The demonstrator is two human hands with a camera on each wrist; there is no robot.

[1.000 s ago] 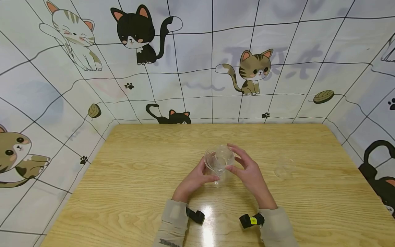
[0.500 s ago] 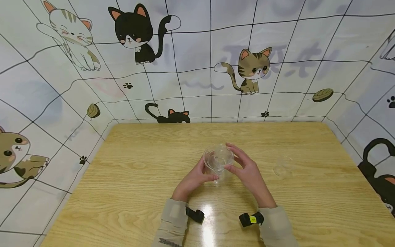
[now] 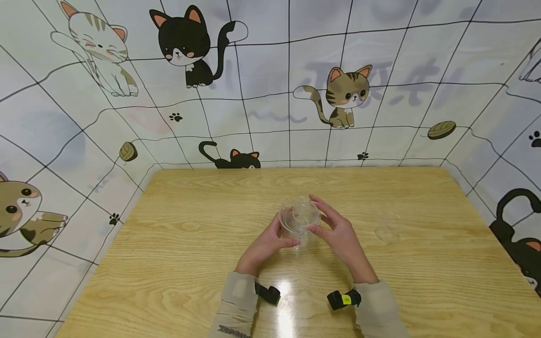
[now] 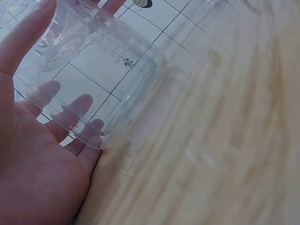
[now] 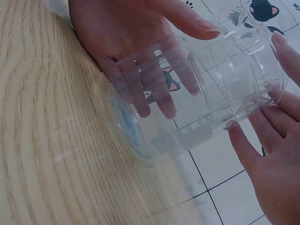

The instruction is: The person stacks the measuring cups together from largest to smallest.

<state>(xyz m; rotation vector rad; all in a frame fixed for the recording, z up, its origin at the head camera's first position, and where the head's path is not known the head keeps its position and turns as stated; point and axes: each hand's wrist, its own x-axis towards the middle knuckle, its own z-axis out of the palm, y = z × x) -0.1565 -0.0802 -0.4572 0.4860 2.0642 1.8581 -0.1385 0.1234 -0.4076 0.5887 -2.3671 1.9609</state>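
A clear, see-through cup (image 3: 291, 226) with faint markings on its wall stands at the middle of the table. My left hand (image 3: 265, 246) grips it from the left, thumb on the near side and fingers around behind, as the right wrist view shows through the wall. At the mouth, my right hand (image 3: 343, 237) holds a clear round piece (image 5: 234, 77), thumb and fingers spread about its rim. The left wrist view shows a round clear form (image 4: 63, 54) inside the upper cup. The cup's base (image 5: 129, 129) has a bluish tint and is at the tabletop.
Another clear, round thing (image 3: 389, 230), hard to make out, lies on the wooden table (image 3: 190, 234) to the right of my hands. A cloth with printed cats (image 3: 186, 42) rises behind the table and along both sides. Light glares on the table between my wrists.
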